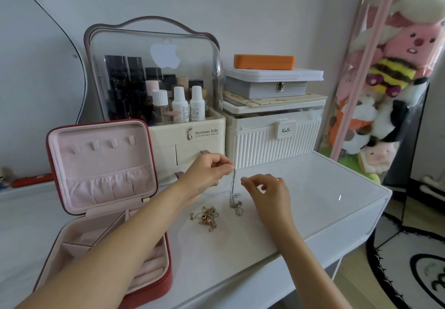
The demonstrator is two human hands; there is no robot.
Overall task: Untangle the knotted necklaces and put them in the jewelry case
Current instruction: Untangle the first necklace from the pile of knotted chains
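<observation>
Necklaces [232,199] on table [313,188], right of jewelry case [103,188].

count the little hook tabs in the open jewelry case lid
4, in a row across the upper lid lining: far left, left of middle, right of middle, far right.

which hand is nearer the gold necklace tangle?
Left. The left hand is up behind the gold necklace tangle, pinching the silver chain. The right hand is off to the tangle's right, beyond that chain.
</observation>
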